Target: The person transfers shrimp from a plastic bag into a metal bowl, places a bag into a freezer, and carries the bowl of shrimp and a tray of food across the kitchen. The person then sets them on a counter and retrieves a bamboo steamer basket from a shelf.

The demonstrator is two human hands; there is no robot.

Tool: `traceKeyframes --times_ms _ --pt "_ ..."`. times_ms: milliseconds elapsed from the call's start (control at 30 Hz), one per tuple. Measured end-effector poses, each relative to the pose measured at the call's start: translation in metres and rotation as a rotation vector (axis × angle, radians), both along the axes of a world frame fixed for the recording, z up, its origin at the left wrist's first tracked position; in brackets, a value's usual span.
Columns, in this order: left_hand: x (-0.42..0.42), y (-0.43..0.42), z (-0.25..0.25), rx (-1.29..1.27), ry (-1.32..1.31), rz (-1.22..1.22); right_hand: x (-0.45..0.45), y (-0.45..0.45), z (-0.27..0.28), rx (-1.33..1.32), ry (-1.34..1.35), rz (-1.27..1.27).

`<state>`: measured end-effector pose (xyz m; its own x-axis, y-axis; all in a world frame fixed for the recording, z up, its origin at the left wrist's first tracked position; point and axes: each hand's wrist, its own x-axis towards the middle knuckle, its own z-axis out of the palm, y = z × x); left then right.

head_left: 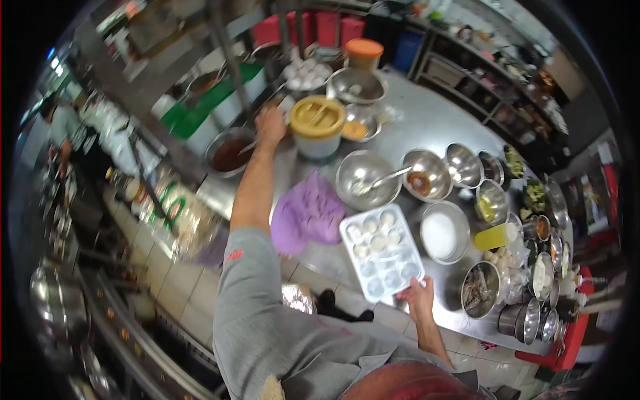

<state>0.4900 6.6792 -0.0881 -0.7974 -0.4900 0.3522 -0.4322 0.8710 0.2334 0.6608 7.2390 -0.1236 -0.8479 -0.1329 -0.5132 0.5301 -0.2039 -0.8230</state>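
A white tray with round cups [364,265] tilts over the table's front edge, and several of its cups hold pale round pieces. My right hand [420,300] is closed on the tray's near right corner. Stretched far forward, my left hand [270,125] is beside a bucket with a yellow lid [317,117]. Its fingers look curled, with something whitish at their tips that I cannot make out. Close to it stands a bowl of brown sauce [230,155] with a spoon. A crumpled purple cloth or bag [308,212] lies between my left forearm and the tray.
Beyond the tray are a metal bowl with a spoon [350,175], a bowl of white powder [442,235] and a yellow squeeze bottle [495,237]. Several metal bowls crowd the right side. A bowl of eggs [307,75] stands at the back. Another person [70,137] is at far left.
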Motion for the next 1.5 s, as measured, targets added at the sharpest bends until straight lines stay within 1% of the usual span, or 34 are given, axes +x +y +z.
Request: traceKeyframes --times_ms 67,100,133,167,200,233,300,367,400,467,500,533,567,600,633,667,700,733,767,833,867,900,933,967,1000,1033,1100,1167,1233,1300,1367,1433,1467,1500 --pt "-0.018 -0.016 -0.011 -0.092 -0.063 -0.065 -0.004 0.005 0.004 -0.027 -0.017 0.006" --pt "-0.014 -0.009 0.001 -0.137 -0.058 -0.104 -0.003 0.008 0.003 -0.025 -0.035 -0.004" --pt "-0.023 -0.017 -0.004 -0.090 -0.116 -0.114 -0.003 0.008 0.008 -0.025 -0.041 -0.023" --pt "-0.024 -0.015 0.002 -0.040 -0.182 -0.091 -0.001 0.009 0.013 -0.026 -0.051 -0.034" --pt "-0.025 -0.011 0.011 -0.024 -0.237 -0.075 0.000 0.011 0.013 -0.017 -0.045 -0.039" --pt "-0.032 -0.017 0.001 -0.053 -0.245 -0.092 -0.001 0.013 0.012 -0.005 -0.038 -0.041" --pt "-0.065 -0.048 -0.034 0.181 -0.314 -0.077 -0.002 0.020 0.004 -0.021 -0.032 -0.057" --pt "-0.068 -0.047 -0.026 0.227 -0.387 -0.032 -0.004 0.018 0.012 0.050 -0.047 -0.060" --pt "-0.061 -0.037 -0.009 0.257 -0.411 -0.042 -0.005 0.022 -0.001 0.068 -0.041 -0.064" --pt "-0.062 -0.038 -0.018 0.282 -0.424 -0.052 -0.008 0.029 -0.025 0.105 -0.030 -0.070" --pt "-0.083 -0.059 -0.059 0.424 -0.275 0.074 -0.013 0.044 -0.051 0.050 -0.066 -0.030" --pt "-0.095 -0.072 -0.078 0.563 -0.125 0.198 -0.014 0.049 -0.055 0.045 -0.058 -0.025" --pt "-0.090 -0.071 -0.065 0.556 -0.117 0.203 -0.013 0.052 -0.058 0.039 0.042 0.028" --pt "-0.079 -0.065 -0.046 0.424 -0.227 0.098 -0.013 0.052 -0.056 0.032 0.143 0.080" --pt "-0.066 -0.052 -0.024 0.292 -0.336 -0.006 -0.015 0.052 -0.053 0.025 0.150 0.086" --pt "-0.055 -0.042 -0.009 0.200 -0.236 -0.033 -0.018 0.051 -0.051 0.100 0.072 0.088" --pt "-0.056 -0.038 -0.003 0.194 -0.230 -0.023 -0.021 0.051 -0.047 0.174 -0.006 0.092" --pt "-0.058 -0.036 0.000 0.200 -0.054 0.074 -0.023 0.054 -0.043 0.204 -0.056 0.155" --pt "-0.057 -0.037 0.005 0.204 0.121 0.172 -0.028 0.062 -0.042 0.197 -0.051 0.168" --pt "-0.057 -0.044 0.020 0.322 0.342 0.220 -0.040 0.071 -0.036 0.463 0.031 0.380" --pt "-0.055 -0.048 0.030 0.355 0.452 0.196 -0.047 0.069 -0.034 0.452 0.049 0.395" --pt "-0.051 -0.050 0.040 0.388 0.559 0.171 -0.053 0.065 -0.016 0.531 0.186 0.399" --pt "-0.043 -0.046 0.052 0.374 0.572 0.183 -0.058 0.061 0.010 0.607 0.324 0.399" --pt "-0.032 -0.036 0.068 0.412 0.726 0.139 -0.063 0.058 0.040 0.679 0.465 0.394" --pt "-0.020 -0.025 0.085 0.447 0.880 0.092 -0.052 0.029 0.093 0.761 0.534 0.334" --pt "-0.007 -0.014 0.096 0.501 0.979 0.008 -0.058 0.013 0.110 0.747 0.551 0.348" --pt "0.038 0.032 0.127 0.674 1.011 -0.094 -0.063 -0.005 0.132 0.584 0.592 0.400" --pt "0.084 0.083 0.142 0.801 1.026 -0.269 -0.067 -0.031 0.139 0.354 0.670 0.334" --pt "0.132 0.146 0.150 0.918 1.113 -0.511 -0.064 -0.057 0.153 0.272 0.920 0.425" --pt "0.180 0.199 0.140 0.988 1.015 -0.468 -0.057 -0.080 0.156 0.262 1.030 0.519" --pt "0.228 0.237 0.124 0.830 0.850 -0.409 -0.039 -0.098 0.161 0.170 1.021 0.635" --pt "0.267 0.272 0.109 0.898 0.838 -0.323 -0.022 -0.110 0.152 0.065 0.908 0.778" --pt "0.284 0.283 0.099 0.919 0.846 -0.277 -0.014 -0.113 0.146 0.021 0.835 0.892" --pt "0.301 0.294 0.090 0.939 0.851 -0.239 -0.006 -0.116 0.136 -0.134 0.718 0.956"
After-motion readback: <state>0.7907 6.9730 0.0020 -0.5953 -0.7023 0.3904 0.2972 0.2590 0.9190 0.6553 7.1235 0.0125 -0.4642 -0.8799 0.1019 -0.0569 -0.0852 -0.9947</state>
